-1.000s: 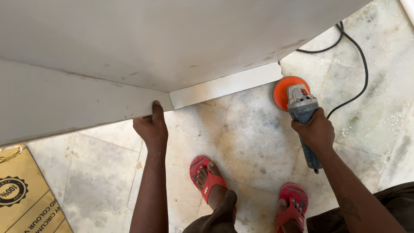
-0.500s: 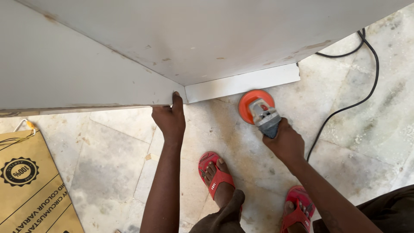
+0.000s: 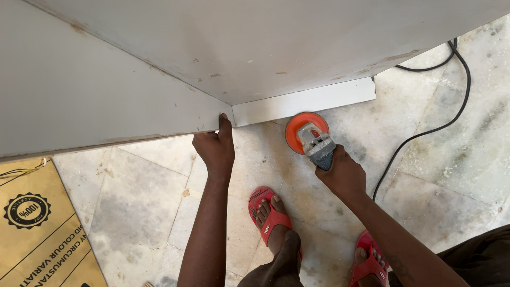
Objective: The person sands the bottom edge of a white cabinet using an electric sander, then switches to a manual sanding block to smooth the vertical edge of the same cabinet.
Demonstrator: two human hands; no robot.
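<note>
At the board's lower corner, my left hand grips the white panel edge — steadying it. My right hand is wrapped tight around the angle grinder, its orange disc just below the white strip. I'd judge sanding comes next — needing flat, light contact.

Scene bright, daylight, soft and even. No hard shadows; only faint soft shade on marble floor under white panel edge and beside feet. Panel top very pale, near washed out, small scratches readable. No strong glare; floor shows mild sheen at right. Focus sharp across frame: left hand, right hand, orange disc crisp. No motion blur. Wide lens, straight edges lean slightly toward corners.
</note>
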